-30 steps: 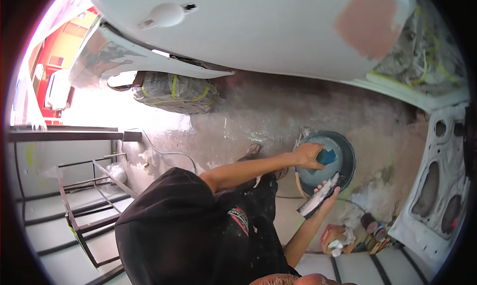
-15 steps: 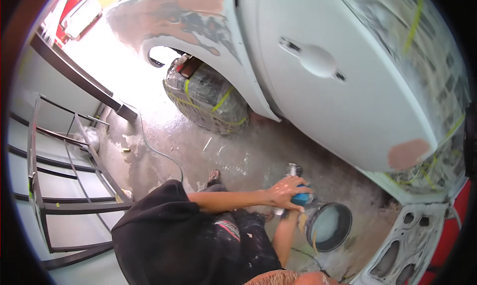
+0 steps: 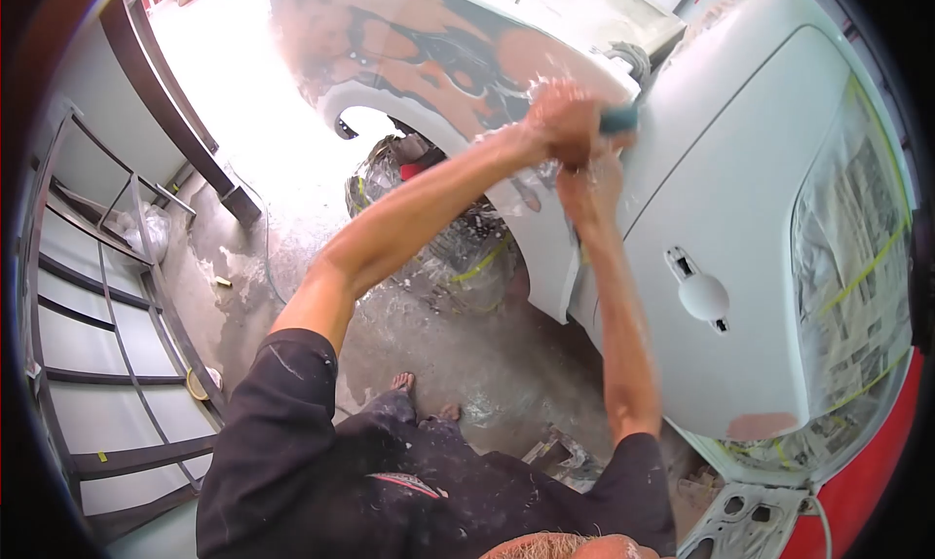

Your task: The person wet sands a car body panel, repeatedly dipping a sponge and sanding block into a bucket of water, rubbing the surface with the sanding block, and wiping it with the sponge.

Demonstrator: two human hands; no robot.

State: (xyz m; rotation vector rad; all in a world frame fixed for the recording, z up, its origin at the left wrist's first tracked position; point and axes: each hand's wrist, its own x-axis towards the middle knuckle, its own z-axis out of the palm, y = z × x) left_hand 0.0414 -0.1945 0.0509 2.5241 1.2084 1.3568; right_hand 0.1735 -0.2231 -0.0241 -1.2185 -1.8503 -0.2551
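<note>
Up at the rear edge of the car's fender (image 3: 380,43), my left hand (image 3: 565,121) is closed on a small blue block (image 3: 618,120). Motion blurs both hand and block, so whether the block is a sponge or a sanding block is unclear. White, watery splashes surround that hand. Just below it, my right hand (image 3: 592,181) is raised against the left one, close to the gap between fender and door. Its fingers are smeared and partly hidden. The fender has grey and reddish-brown patches on pale paint.
The pale car door (image 3: 721,228) stands at the right, its window covered with taped plastic. A plastic-wrapped wheel (image 3: 467,257) sits under the fender arch. Along the left stands a dark metal frame (image 3: 127,379). The concrete floor (image 3: 390,340) is wet.
Both hands have risen from beside the water bucket to the fender, the blue block going with my left hand. The view has shifted, and the bucket is no longer visible.
</note>
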